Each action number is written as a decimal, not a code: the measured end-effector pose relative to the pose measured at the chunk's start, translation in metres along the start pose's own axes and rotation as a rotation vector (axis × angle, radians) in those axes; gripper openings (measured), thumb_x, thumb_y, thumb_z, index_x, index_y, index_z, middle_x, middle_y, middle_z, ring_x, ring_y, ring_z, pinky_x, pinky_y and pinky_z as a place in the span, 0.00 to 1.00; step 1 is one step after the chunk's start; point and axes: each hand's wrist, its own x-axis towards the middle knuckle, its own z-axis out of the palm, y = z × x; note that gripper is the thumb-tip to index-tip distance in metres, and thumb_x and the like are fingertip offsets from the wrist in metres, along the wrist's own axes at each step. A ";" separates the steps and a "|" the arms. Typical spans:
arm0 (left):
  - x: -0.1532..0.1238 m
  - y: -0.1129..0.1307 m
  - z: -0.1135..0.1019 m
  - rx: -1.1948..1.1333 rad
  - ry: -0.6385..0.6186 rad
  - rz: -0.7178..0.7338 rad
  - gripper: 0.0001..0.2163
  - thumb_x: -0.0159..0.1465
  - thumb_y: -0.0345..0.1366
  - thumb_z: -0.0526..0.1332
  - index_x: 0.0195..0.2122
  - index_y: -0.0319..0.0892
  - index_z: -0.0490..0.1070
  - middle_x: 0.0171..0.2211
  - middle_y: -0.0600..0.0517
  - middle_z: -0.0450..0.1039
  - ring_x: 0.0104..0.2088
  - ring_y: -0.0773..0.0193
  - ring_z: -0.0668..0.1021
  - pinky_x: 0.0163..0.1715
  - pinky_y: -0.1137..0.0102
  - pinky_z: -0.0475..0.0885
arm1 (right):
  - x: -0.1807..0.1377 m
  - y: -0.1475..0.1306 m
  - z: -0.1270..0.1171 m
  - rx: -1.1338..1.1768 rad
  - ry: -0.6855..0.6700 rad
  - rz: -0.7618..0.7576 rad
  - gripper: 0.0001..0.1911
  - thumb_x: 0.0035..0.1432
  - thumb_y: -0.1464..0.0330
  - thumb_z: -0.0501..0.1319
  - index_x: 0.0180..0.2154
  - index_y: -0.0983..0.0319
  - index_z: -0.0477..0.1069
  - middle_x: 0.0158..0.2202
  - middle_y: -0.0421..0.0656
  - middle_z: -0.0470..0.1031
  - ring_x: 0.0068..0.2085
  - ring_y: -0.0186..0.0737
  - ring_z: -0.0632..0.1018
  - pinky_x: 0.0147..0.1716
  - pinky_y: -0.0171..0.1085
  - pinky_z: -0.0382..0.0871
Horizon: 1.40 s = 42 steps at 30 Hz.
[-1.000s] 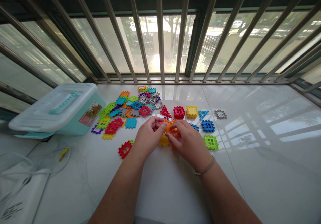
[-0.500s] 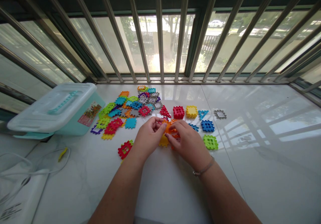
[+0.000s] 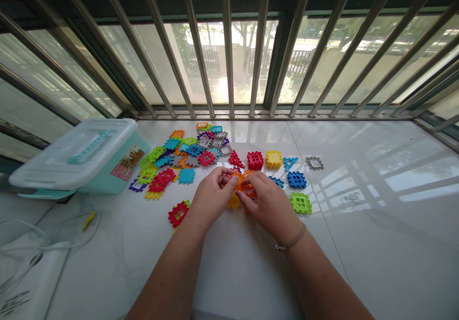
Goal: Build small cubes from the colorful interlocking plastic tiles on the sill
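The left hand and right hand meet above the white marble-effect worktop, both clamped on an orange waffle-block assembly that lies directly between them. The left fingers bear on it from the left and the right fingers from the right, with neither hand clearly nearer. Its long axis cannot be determined, as the fingers hide most of it. A yellow waffle block shows beneath the orange, apparently joined to it. Further out lie a red waffle block and a yellow square block — beyond the hands — and a scattered pile of multicoloured blocks, beside a lidded plastic storage box.
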 end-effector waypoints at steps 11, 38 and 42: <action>0.000 -0.002 0.000 0.007 -0.002 0.004 0.16 0.67 0.50 0.68 0.48 0.46 0.76 0.33 0.53 0.81 0.31 0.62 0.80 0.31 0.69 0.72 | -0.001 0.001 0.001 -0.017 0.003 -0.012 0.04 0.70 0.69 0.68 0.44 0.58 0.75 0.48 0.48 0.79 0.48 0.49 0.81 0.48 0.44 0.76; -0.001 0.002 0.001 0.126 -0.008 0.003 0.16 0.68 0.50 0.66 0.48 0.45 0.76 0.34 0.52 0.81 0.33 0.60 0.81 0.32 0.68 0.73 | 0.000 0.002 0.002 -0.021 -0.073 0.013 0.05 0.70 0.69 0.69 0.45 0.60 0.75 0.47 0.49 0.80 0.49 0.50 0.81 0.50 0.45 0.74; -0.001 0.001 0.001 0.133 -0.015 0.009 0.16 0.68 0.50 0.66 0.49 0.45 0.76 0.34 0.52 0.81 0.33 0.60 0.81 0.32 0.68 0.73 | 0.000 0.002 0.002 -0.018 -0.079 0.012 0.05 0.70 0.69 0.68 0.45 0.61 0.75 0.47 0.49 0.80 0.49 0.50 0.81 0.50 0.46 0.75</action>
